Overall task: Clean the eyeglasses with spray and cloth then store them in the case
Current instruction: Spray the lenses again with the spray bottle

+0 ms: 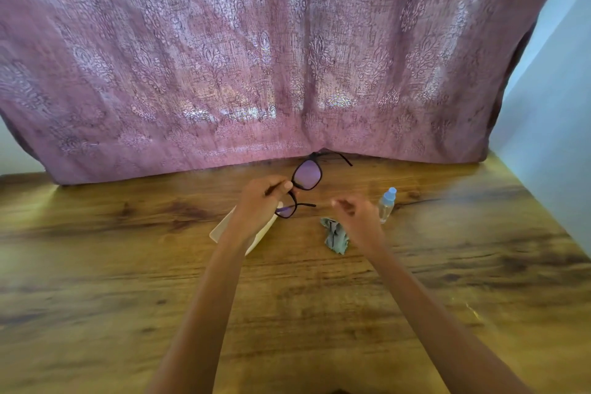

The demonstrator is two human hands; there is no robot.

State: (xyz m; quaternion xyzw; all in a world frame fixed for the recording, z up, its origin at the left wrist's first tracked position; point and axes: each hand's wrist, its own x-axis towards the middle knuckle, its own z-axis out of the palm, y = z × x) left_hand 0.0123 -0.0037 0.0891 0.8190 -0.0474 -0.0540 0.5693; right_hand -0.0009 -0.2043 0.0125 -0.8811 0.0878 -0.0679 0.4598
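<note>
Nine items logged at one table.

1. Curtain (287,57): mauve, patterned with pale damask motifs; hung in folds across the whole far side, hem down at the table's back edge.
2. Table (96,265): wood grain, brown and yellow; bore every loose item listed below.
3. Wall (550,105): plain, pale; ran along the right side.
4. Left hand (259,201): reached forward on a bare forearm; fingers curled, pinched the eyeglasses at the middle of the frame.
5. Right hand (358,214): held above the cloth, just beside the spray bottle; fingers loosely bent, gripped nothing; slightly blurred.
6. Case (220,230): white, oblong; lay flat on the table beneath the left wrist, largely covered by it. Lid position could not be told.
7. Eyeglasses (307,174): dark frame, tinted lenses, temples unfolded; held clear of the table, tilted, upper lens near the curtain hem, lower lens over the case's far end.
8. Cloth (335,235): grey-green, crumpled; lay on the table between case and bottle, touched by neither hand.
9. Spray bottle (387,205): small, clear, pale blue cap; stood upright to the right of the cloth.
</note>
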